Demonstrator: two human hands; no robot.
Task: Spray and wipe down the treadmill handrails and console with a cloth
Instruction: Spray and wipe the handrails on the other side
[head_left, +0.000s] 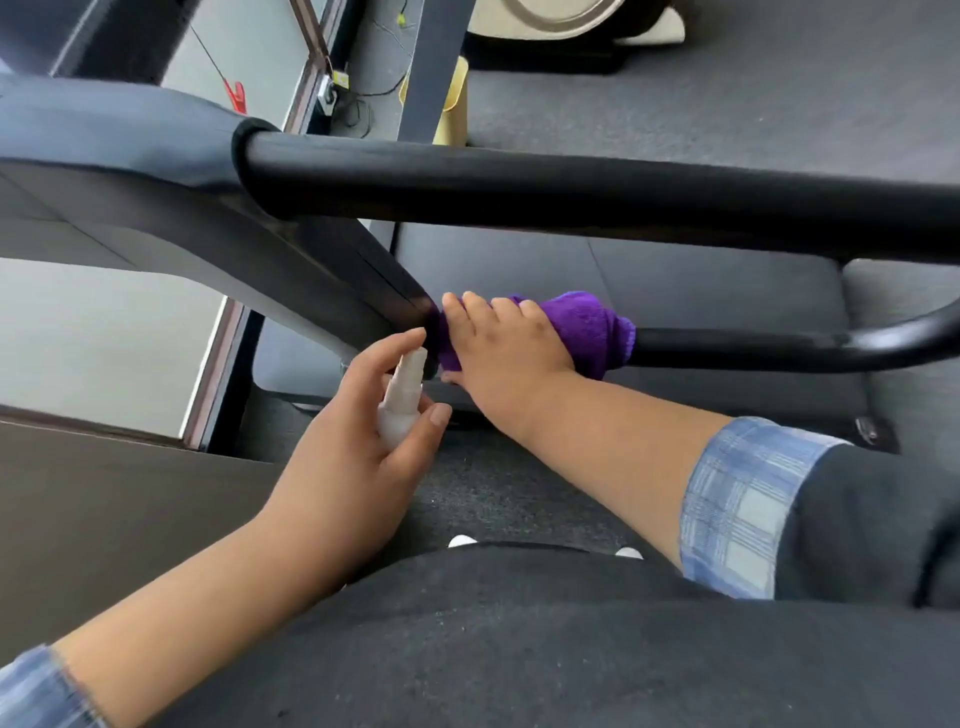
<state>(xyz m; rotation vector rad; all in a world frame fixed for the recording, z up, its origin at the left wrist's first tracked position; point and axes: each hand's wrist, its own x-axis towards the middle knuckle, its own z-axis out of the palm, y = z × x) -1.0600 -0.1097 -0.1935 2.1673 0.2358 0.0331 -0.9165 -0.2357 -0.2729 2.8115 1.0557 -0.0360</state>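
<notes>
My right hand (506, 343) grips a purple cloth (587, 327) wrapped around the lower black handrail (753, 347), right where the rail meets the treadmill's grey frame (322, 270). My left hand (358, 441) holds a small white spray bottle (400, 400), with its nozzle pointing up toward the cloth and my index finger curved over the top. A thicker black handrail (571, 187) runs across the view above both hands. The console is out of view.
The grey console housing (104, 135) fills the upper left. Below lies the dark treadmill belt (493, 488) and grey floor mats (727, 291). A yellow post (457, 104) and cables stand at the back. A window edge runs along the left.
</notes>
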